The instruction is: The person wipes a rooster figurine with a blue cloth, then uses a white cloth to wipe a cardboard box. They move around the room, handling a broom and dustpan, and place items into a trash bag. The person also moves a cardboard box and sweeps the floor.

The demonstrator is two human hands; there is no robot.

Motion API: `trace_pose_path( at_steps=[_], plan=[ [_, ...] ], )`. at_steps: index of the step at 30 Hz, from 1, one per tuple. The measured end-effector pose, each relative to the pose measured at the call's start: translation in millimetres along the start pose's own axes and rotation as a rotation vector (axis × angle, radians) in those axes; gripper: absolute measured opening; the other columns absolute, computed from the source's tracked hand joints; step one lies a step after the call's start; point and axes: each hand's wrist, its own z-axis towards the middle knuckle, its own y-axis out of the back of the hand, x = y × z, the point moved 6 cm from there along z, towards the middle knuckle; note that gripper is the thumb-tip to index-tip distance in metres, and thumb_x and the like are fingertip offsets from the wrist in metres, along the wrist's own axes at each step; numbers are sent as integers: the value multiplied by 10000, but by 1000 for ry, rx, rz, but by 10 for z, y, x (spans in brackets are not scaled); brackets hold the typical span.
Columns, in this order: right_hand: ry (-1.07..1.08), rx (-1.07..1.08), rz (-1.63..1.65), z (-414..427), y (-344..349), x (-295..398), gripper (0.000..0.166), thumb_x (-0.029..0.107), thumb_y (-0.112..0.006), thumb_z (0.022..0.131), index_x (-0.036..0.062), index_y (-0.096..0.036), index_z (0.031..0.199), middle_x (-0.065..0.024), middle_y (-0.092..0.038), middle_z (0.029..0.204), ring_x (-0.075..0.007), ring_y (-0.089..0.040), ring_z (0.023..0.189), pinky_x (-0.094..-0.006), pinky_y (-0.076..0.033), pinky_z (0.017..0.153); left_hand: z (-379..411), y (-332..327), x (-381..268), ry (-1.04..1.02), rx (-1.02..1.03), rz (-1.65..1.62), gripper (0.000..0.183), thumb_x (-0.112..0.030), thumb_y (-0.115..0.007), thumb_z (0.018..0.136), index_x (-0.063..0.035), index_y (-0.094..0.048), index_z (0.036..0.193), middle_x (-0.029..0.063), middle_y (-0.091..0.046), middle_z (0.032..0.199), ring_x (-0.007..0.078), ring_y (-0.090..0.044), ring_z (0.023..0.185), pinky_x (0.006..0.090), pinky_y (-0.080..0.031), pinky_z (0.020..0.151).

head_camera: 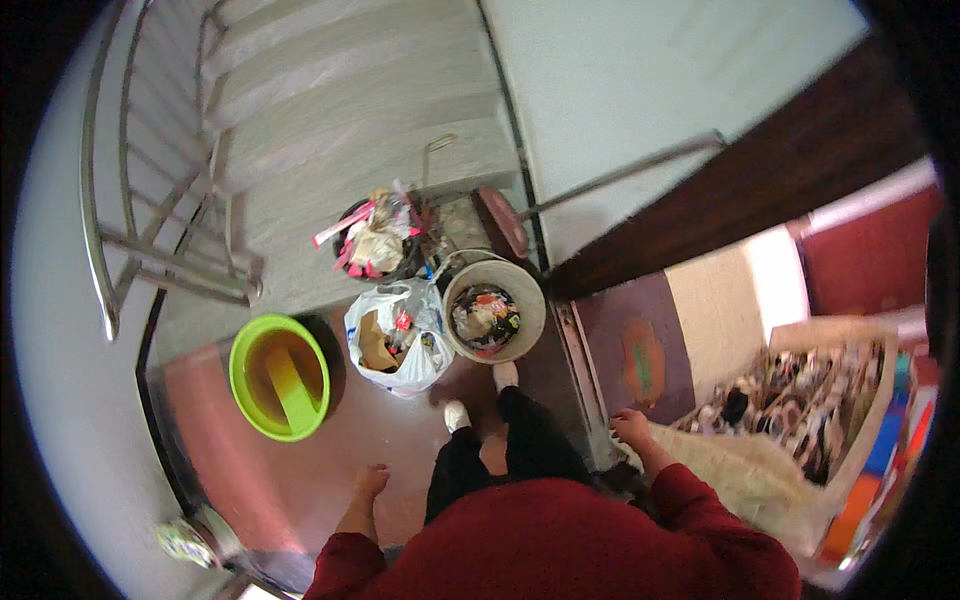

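My left hand (371, 480) hangs over the red floor, holding nothing that I can see, its fingers loosely curled. At the right, my right hand (631, 426) is by the doorway, near the edge of a large open container; whether it touches that edge I cannot tell. In front of my feet are a white plastic bag (409, 382) of rubbish and a pale bucket (534, 319) with litter inside. Behind them sits a dark basin (341, 251) heaped with rubbish. A lime-green tub (238, 375) of brownish water, with a green object in it, stands at the left.
Concrete stairs (352, 90) rise ahead beside a metal railing (91, 195). A long-handled dustpan (504, 221) leans near the wall. The door threshold (581, 367) is at the right, next to the large container (780, 469) full of small mixed items. A crumpled packet (184, 541) lies lower left.
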Motion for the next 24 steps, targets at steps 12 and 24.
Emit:
trace_pose_path(
  at_steps=[12,24],
  plan=[
    [-52,-212,467,-160,528,-2264,253,82,-582,704,-12,-587,938,-77,-596,690,-161,-580,538,-292,-454,463,1270,1068,-2313,-583,-355,810,203,-269,-568,676,-70,-608,681,51,-603,755,188,-598,711,335,-477,543],
    [-242,-224,826,331,2063,-3271,245,108,-568,742,9,-553,966,-94,-591,722,-179,-564,516,-287,-423,413,915,897,-6736,-417,-714,34,356,-255,-587,714,-35,-542,990,184,-587,933,363,-565,810,439,-440,706]
  ],
)
